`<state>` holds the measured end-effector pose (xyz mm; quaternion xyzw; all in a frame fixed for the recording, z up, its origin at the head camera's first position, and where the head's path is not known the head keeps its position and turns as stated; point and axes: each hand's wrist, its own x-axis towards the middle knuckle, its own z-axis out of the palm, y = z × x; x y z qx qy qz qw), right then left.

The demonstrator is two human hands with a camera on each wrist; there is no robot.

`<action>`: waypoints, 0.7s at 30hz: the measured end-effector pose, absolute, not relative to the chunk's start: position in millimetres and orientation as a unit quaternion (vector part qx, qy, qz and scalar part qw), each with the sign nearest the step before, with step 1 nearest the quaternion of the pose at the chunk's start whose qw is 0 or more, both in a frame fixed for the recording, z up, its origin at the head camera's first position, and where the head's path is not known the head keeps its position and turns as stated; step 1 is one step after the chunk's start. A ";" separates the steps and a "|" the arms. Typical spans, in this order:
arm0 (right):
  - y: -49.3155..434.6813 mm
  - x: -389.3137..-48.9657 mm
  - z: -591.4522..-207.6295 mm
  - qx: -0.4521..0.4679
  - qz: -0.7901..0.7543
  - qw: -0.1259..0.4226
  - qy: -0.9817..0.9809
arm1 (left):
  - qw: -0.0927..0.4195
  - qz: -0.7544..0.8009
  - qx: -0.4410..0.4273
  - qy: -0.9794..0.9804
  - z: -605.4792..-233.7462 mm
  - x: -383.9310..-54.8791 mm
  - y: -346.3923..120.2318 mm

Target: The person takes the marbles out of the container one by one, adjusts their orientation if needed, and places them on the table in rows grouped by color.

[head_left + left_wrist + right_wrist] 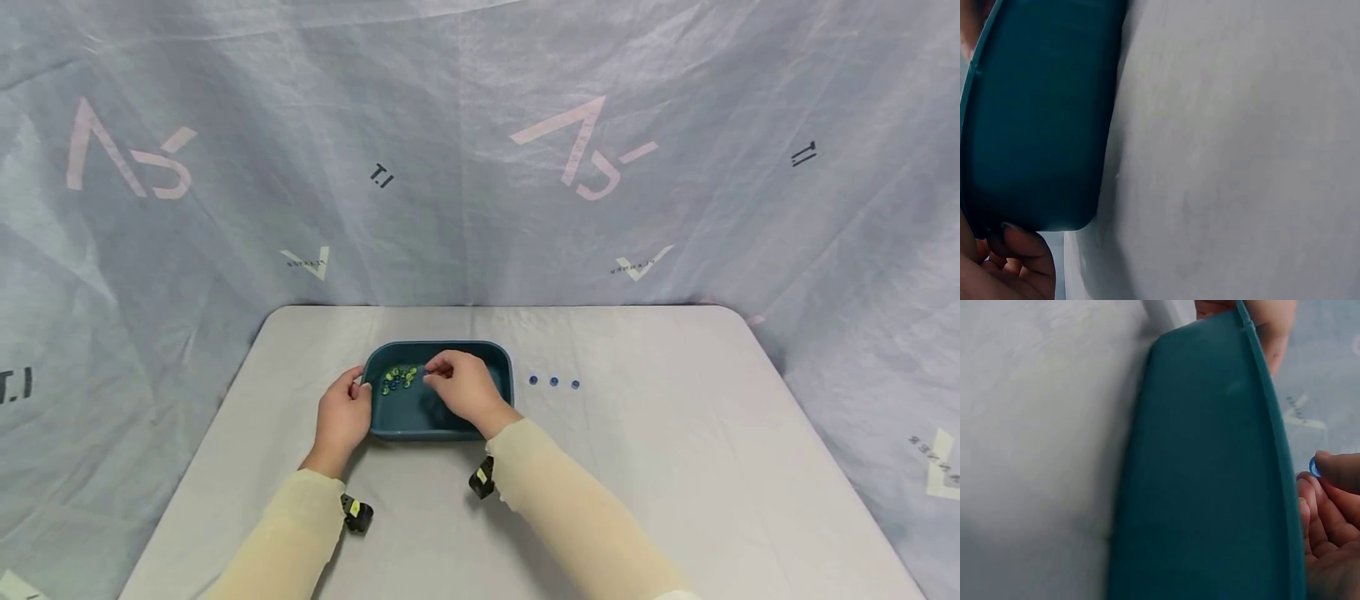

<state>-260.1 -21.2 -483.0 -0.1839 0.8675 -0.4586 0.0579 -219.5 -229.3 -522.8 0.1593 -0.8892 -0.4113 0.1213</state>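
- Cream long sleeves cover both forearms, reaching in from the bottom edge of the head view.
- Small black wrist cameras, each with a yellow patch, sit at the inner side of each cuff.
- Person's bare left hand: its grip is clamped on the left end of the tray, and the left wrist view shows bent fingers against the outside of the wall, near a corner.
- Dark teal, rounded rectangular tray, smooth and plastic-looking, rests in front of the person, its long side facing them.
- Person's bare right hand is over the tray, its forearm crossing the right part of the near rim; the grip is together, thumb and fingers pinching one thing.
- That thing is a small, round, translucent blue marble, held at the fingertips above the tray, just right of the other marbles inside.
- Loose cluster of green-yellow and dark blue glassy marbles lies on the tray's floor, towards its left end.
- Three blue round marbles stand spaced in a row outside the tray, to its right, on a pale cloth-covered counter.
- Grey-blue fabric curtain, printed with pink, black and pale yellow marks, hangs behind the counter and round its sides.
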 end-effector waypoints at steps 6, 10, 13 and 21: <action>-0.7 -253.9 -484.5 -0.185 -0.466 0.051 0.864 | 0.122 -0.411 0.159 -0.889 -522.8 -219.5 -229.4; 12.9 -251.4 -484.3 -0.184 -0.473 0.040 0.861 | 0.121 -0.409 0.161 -0.890 -522.9 -219.7 -229.1; 21.5 -250.3 -484.5 -0.182 -0.481 0.036 0.857 | 0.118 -0.408 0.164 -0.890 -522.9 -219.9 -229.0; 39.8 -244.9 -482.2 -0.159 -0.496 0.021 0.853 | 0.115 -0.408 0.168 -0.890 -522.6 -219.2 -228.4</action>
